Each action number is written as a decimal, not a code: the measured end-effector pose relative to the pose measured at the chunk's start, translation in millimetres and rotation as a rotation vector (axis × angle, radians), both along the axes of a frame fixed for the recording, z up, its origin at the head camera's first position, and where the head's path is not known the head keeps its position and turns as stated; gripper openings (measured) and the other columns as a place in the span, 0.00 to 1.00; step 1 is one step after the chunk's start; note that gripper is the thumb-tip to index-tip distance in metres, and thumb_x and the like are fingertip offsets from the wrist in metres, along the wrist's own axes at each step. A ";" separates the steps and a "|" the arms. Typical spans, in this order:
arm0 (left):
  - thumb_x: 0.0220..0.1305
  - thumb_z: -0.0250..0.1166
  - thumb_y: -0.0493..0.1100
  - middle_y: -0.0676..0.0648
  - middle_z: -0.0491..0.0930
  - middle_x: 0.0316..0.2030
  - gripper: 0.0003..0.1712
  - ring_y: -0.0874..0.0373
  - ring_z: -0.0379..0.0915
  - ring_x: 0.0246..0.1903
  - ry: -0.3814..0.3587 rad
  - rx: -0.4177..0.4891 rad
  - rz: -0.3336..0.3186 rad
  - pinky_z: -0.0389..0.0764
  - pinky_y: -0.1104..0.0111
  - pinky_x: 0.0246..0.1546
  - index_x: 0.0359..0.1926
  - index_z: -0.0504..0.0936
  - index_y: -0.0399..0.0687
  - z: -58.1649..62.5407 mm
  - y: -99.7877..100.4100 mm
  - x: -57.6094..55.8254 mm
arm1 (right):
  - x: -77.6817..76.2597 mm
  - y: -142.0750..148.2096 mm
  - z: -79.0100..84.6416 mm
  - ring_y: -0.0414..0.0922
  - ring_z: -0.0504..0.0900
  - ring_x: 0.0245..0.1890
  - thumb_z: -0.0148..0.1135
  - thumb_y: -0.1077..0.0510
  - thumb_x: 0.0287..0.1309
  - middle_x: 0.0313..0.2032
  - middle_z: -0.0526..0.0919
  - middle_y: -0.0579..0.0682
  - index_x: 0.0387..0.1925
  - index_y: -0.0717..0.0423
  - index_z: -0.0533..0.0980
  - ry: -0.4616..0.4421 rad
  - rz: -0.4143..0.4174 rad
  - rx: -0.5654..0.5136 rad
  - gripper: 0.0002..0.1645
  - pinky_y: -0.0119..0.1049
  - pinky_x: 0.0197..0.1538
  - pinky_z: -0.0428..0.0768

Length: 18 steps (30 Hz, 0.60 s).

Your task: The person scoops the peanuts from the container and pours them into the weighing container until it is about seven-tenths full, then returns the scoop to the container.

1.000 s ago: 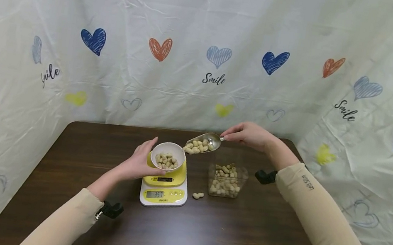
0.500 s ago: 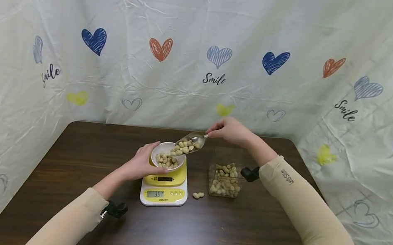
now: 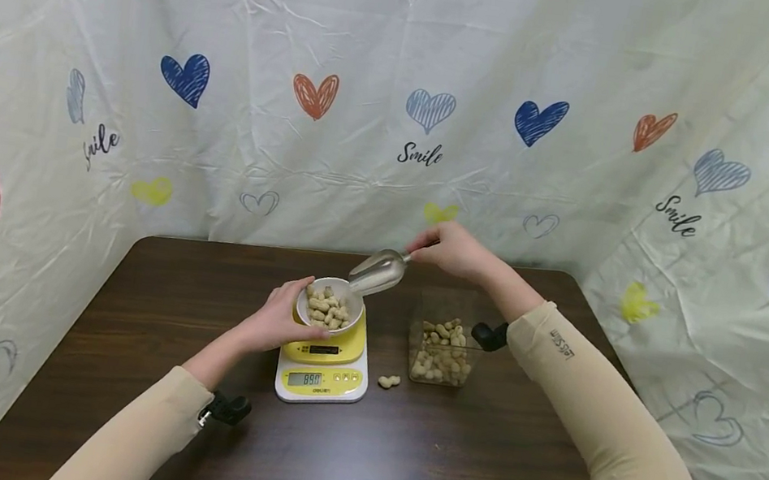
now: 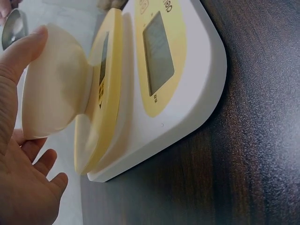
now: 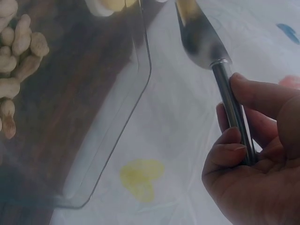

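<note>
In the head view a white bowl [image 3: 302,307] with unshelled peanuts [image 3: 327,311] stands on a yellow and white kitchen scale [image 3: 324,363], whose display seems to read 89.0. My left hand [image 3: 280,319] holds the bowl's side, thumb at the near rim and fingers round the far side; the left wrist view shows the thumb [image 4: 23,51] against the bowl [image 4: 56,84]. My right hand [image 3: 453,248] grips the handle of a metal scoop [image 3: 380,271], tilted down with its lip at the bowl's right rim. No peanuts show in the scoop. The right wrist view shows fingers curled round the handle [image 5: 232,108].
A clear plastic container [image 3: 421,319] with more peanuts [image 3: 442,355] stands right of the scale, below my right forearm. A single peanut [image 3: 389,382] lies on the dark wooden table [image 3: 398,455] between them. A white curtain [image 3: 348,186] printed with hearts hangs behind.
My right hand has moved left with the scoop and tipped it. Its peanuts have gone into the bowl, which is fuller. The display has changed from about 35.7. The left hand stays at the bowl.
</note>
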<state>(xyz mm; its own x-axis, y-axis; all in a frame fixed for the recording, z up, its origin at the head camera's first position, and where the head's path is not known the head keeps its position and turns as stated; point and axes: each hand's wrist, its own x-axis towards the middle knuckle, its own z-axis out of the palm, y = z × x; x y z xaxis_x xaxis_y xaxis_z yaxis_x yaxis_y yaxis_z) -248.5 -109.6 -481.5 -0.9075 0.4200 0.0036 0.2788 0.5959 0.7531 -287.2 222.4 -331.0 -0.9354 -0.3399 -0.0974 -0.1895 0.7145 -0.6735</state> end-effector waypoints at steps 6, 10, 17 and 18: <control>0.50 0.78 0.67 0.38 0.54 0.75 0.70 0.39 0.46 0.73 -0.005 -0.010 -0.010 0.58 0.40 0.68 0.82 0.47 0.46 3.0 0.1 0.6 | 4.6 16.0 6.8 0.52 0.81 0.53 0.66 0.55 0.69 0.51 0.85 0.53 0.51 0.57 0.86 0.000 -0.010 -0.018 0.14 0.50 0.55 0.77; 0.48 0.78 0.69 0.40 0.49 0.78 0.75 0.38 0.40 0.76 -0.013 -0.014 -0.015 0.55 0.39 0.69 0.83 0.40 0.50 7.3 -1.7 0.7 | 10.1 30.3 13.5 0.53 0.80 0.54 0.66 0.54 0.69 0.53 0.84 0.55 0.52 0.58 0.85 0.000 -0.013 -0.033 0.16 0.54 0.57 0.76; 0.48 0.80 0.66 0.45 0.46 0.79 0.76 0.42 0.35 0.78 0.064 0.008 -0.011 0.52 0.39 0.71 0.83 0.37 0.56 27.6 5.5 1.7 | 22.4 62.6 22.7 0.51 0.80 0.52 0.71 0.51 0.64 0.50 0.86 0.52 0.49 0.54 0.87 0.040 -0.062 -0.013 0.16 0.53 0.54 0.77; 0.48 0.80 0.65 0.46 0.46 0.80 0.76 0.43 0.35 0.78 0.080 0.013 -0.021 0.52 0.40 0.71 0.83 0.37 0.57 31.2 8.3 2.5 | 24.3 67.7 23.8 0.50 0.80 0.52 0.71 0.50 0.64 0.50 0.86 0.51 0.49 0.53 0.87 0.048 -0.065 -0.004 0.16 0.52 0.53 0.77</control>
<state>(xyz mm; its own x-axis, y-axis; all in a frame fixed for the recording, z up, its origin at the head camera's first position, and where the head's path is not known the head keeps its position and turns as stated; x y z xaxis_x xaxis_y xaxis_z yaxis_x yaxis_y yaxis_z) -246.0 -101.3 -450.3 -0.8952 0.4382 0.0811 0.3503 0.5794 0.7359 -262.9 290.1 -307.1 -0.9591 -0.2784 -0.0504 -0.1749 0.7235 -0.6678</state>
